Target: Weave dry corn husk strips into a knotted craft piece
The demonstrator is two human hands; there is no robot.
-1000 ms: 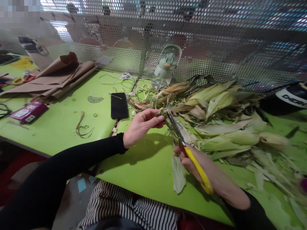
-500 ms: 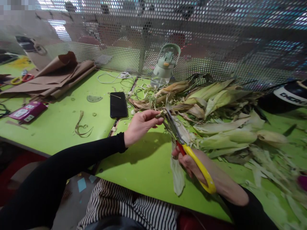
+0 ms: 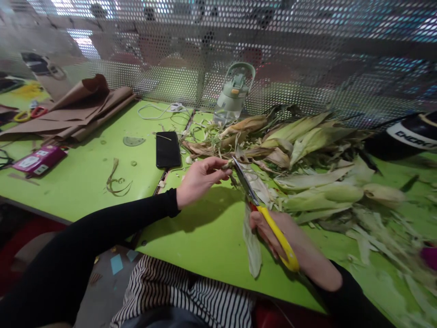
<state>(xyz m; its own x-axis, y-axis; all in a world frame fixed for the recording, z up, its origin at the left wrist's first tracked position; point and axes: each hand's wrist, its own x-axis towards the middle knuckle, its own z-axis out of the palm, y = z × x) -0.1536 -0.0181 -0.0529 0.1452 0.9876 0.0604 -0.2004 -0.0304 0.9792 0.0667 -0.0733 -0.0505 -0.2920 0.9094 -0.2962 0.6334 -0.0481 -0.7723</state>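
My left hand [image 3: 200, 179] pinches the stem end of a corn cob [image 3: 229, 164] over the green table [image 3: 85, 177]. Yellow-handled scissors [image 3: 264, 214] are gripped in my right hand [image 3: 283, 239], their blades lying together against that stem end. A pale husk leaf [image 3: 251, 243] hangs below the scissors. A heap of unhusked corn and loose husks [image 3: 317, 168] lies just beyond both hands.
A black phone [image 3: 168, 149] lies left of my left hand. Behind it run a white cable [image 3: 160, 110] and a perforated metal screen [image 3: 218, 59], with a green water bottle [image 3: 234, 93] in front. Brown paper [image 3: 75, 109] and a pink packet [image 3: 39, 159] sit far left.
The scissor blades have shut on the stem end and the handles have come together. My left hand has stayed at the stem, shifting slightly.
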